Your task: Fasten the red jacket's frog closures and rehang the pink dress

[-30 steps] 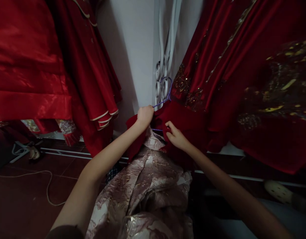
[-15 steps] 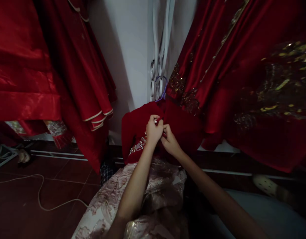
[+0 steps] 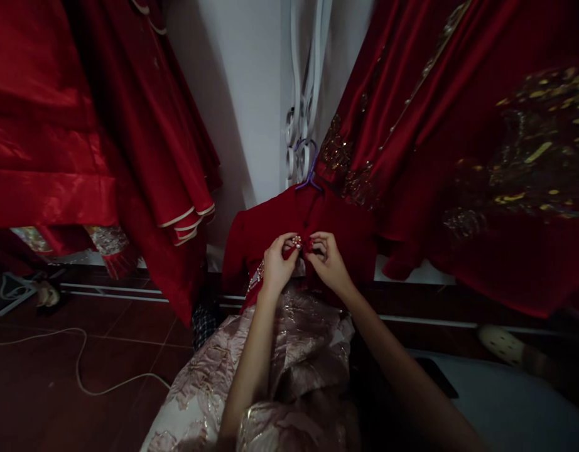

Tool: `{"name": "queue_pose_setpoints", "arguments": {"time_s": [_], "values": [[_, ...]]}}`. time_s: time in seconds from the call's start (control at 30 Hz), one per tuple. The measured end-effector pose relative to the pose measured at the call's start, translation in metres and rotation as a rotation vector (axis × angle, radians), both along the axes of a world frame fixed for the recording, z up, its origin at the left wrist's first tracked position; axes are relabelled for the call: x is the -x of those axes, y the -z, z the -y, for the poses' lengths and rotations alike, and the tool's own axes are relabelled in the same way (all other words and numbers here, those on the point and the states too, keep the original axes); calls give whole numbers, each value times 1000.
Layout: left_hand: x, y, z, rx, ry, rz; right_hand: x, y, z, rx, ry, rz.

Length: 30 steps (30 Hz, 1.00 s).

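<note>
A dark red jacket (image 3: 265, 220) hangs in front of me on a purple hanger (image 3: 311, 169). My left hand (image 3: 279, 262) pinches one front edge of it, right by a sparkling jewelled button (image 3: 296, 241). Opposite, the fingers of my right hand (image 3: 330, 267) are closed on the other front edge, a small gap away from the left. Beaded silvery trim (image 3: 255, 276) shows beside my left wrist, partly covered. Below my hands spreads shiny pink brocade fabric (image 3: 313, 339), which passes under my forearms.
Red satin garments (image 3: 49, 138) hang at left, and red gowns with gold sequins (image 3: 544, 150) at right. White scrolled metalwork (image 3: 296, 75) stands by the wall. A pale cable (image 3: 82, 370) crosses the tiled floor. A dark flat object (image 3: 438, 376) and a cream shoe (image 3: 500, 346) lie at right.
My hands have moved apart from nearly touching and slightly down, each with a front edge of the jacket. The neckline and hanger now show more fully.
</note>
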<state>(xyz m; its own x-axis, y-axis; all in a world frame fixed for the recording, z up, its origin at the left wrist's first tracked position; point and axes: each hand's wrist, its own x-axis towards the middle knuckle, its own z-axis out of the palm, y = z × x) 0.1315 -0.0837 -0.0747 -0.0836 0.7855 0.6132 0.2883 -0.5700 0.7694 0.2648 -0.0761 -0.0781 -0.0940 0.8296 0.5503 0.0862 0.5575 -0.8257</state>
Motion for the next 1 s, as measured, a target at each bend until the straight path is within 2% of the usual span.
{"name": "queue_pose_setpoints", "arguments": {"time_s": [0.1, 0.17, 0.37, 0.57, 0.8, 1.0], "values": [[3, 5, -2, 51, -38, 137, 0, -3, -1, 18, -28, 12], [5, 7, -3, 79, -34, 149, 0, -5, 2, 3, -20, 54], [7, -2, 6, 58, 3, 0, 1, -19, 12, -146, 124, 235], [7, -8, 12, 46, -15, -91, -4, -29, 21, -202, 134, 330], [11, -16, 22, 3, -19, -288, 0, -33, 24, -254, 200, 313], [12, -25, 31, -38, -16, -394, -5, -35, 21, -305, 181, 390]]}}
